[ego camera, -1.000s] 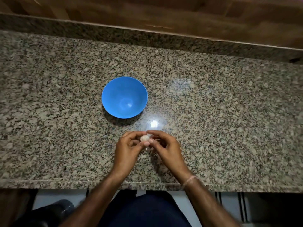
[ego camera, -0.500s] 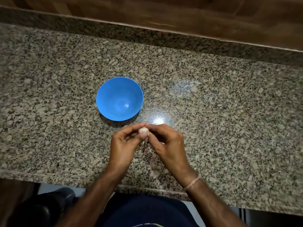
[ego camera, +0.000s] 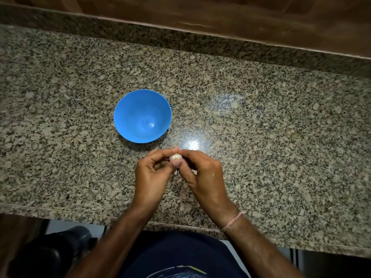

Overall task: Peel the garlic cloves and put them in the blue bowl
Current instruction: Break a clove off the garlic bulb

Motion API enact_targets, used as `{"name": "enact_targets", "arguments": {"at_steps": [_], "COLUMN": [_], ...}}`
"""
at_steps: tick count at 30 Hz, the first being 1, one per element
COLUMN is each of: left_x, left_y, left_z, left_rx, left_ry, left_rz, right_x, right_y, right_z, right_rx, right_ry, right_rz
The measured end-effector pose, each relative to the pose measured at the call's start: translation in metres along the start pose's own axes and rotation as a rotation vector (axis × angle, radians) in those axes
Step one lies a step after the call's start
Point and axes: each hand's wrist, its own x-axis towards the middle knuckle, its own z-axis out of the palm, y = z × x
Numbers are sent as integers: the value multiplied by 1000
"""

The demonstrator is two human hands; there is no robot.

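Thin pink thread band (ego camera: 232, 220) being worn at wrist of right hand (ego camera: 202, 173); dark navy garment (ego camera: 180, 255), pale print, being worn.

Speckled grey-brown granite counter (ego camera: 281, 137), polished, front edge rounded. Low granite upstand (ego camera: 200, 43) of the same stone runs along the back. Brown wood panelling (ego camera: 220, 15) above it. One overhead light, seen as a bright glare spot (ego camera: 193, 145) mid-counter; the corners fall dim. Pale floor (ego camera: 58, 227) below the front edge, with a dark rounded object (ego camera: 50, 255) lower left, unidentifiable.
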Motion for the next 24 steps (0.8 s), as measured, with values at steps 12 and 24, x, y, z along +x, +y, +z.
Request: {"name": "enact_targets", "arguments": {"at_steps": [12,24], "left_x": [-7,-18], "left_y": [-4,-7], "left_z": [-9,-13], "left_rx": [-3,-42], "left_ry": [-12,-13], "left_rz": [-57,-69], "right_x": [-4,-12], "right_y": [0,3], "right_z": [-4,-2], "right_rx": [37,62], "right_ry": [-92,-122], "right_rz": [13,-4]}}
